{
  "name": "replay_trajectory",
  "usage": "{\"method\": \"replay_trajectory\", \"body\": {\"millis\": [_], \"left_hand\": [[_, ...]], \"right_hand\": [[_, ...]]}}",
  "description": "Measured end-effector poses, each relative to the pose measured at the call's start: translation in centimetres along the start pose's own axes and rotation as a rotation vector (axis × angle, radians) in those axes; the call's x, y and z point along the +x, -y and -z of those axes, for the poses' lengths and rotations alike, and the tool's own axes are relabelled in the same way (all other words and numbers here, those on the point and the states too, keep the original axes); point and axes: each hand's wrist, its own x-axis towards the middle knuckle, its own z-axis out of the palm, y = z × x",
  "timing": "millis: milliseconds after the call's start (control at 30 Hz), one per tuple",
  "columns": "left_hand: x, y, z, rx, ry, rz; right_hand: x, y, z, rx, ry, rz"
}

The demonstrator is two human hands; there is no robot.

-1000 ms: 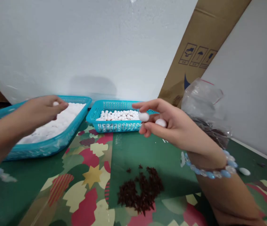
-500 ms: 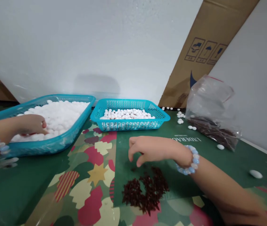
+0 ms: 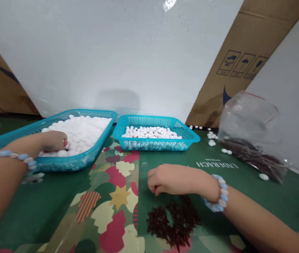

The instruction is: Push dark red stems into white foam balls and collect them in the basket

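Has left hand (image 3: 56, 141) among white balls (image 3: 83, 130) in large basket (image 3: 86, 160), ten o'clock, right hand (image 3: 166, 178) curled beyond brown pile (image 3: 183, 218), one; cannot tell either's hold. Shows small basket (image 3: 154, 144), twelve, part-filled, with plenty of both remaining.

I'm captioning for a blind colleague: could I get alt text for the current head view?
A person's left hand is among white balls in a large blue basket; the right hand curls over a green surface, just beyond a pile of dark pieces. Behind is a smaller blue basket holding white balls; at right, a clear bag.
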Motion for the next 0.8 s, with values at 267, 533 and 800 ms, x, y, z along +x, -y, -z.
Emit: {"method": "replay_trajectory", "body": {"millis": [267,533,800], "left_hand": [[-0.5,0.0,0.9,0.311,0.052,0.156],[-2.1,-1.6,0.6,-0.154,-0.115,0.124],[-6.8,-7.1,-1.2,-0.827,-0.284,-0.136]], "right_hand": [[-1.3,1.0,1.2,0.288,-0.317,-0.091],[-1.6,1.2,1.6,0.287,-0.456,-0.091],[-0.9,1.4,1.5,0.684,-0.849,-0.032]]}}
